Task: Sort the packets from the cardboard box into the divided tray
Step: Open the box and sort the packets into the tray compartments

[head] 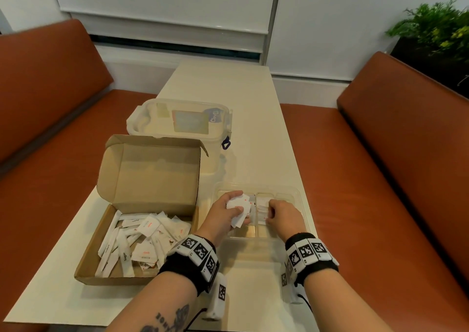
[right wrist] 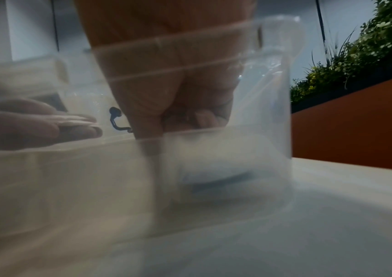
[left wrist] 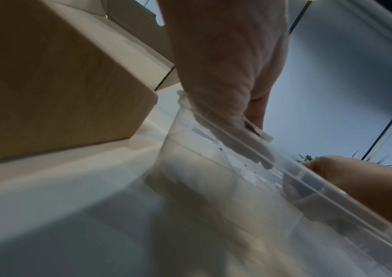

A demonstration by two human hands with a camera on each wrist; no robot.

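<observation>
I sat at a long cream table (head: 228,83) between two rust-orange benches. The biggest thing on it was the open brown cardboard box (head: 152,177) at near left, lid propped up, with a lidded clear plastic tub (head: 177,118) just beyond it. To the box's right lay the shallow clear plastic divided tray (head: 298,194), smaller than either.

Inside the box, a loose heap of white paper packets with red print (head: 142,240) covered much of the floor, square sachets mixed with long thin sticks. I judged that to be most of the job still ahead.

My left hand (head: 223,212) hovered over the tray's left compartment, fingers curled round a small fan of square white packets (head: 238,208). My right hand (head: 281,217) was over the middle compartment, fingers bent down onto a short stack of packets there (head: 262,205); whether it was pinching one or only pressing them I could not tell, as the wrist view showed curled fingers through blurred plastic.

So a few packets had reached the middle section, the bunch in my left hand was yet to be placed, and the right compartment looked unfilled.
</observation>
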